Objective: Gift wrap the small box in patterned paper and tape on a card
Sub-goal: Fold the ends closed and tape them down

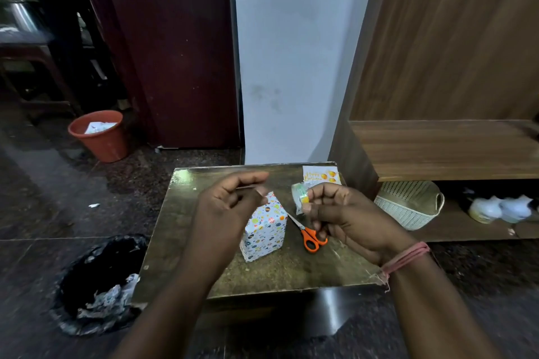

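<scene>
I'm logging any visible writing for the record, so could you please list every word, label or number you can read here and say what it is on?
"Happy" then probably "Birthday": yellow script on the small white card with orange balloons at the low table's far right corner; the second word is blurred.
Small clear tape roll with yellow core in the right hand: no readable label.
Patterned wrapped box, orange-handled scissors: no text.

Both forearms reach forward over the table, the left hand (230, 201) raised with curled fingers pinching, the right hand (335, 213) curled around a tape roll (300, 198).
</scene>
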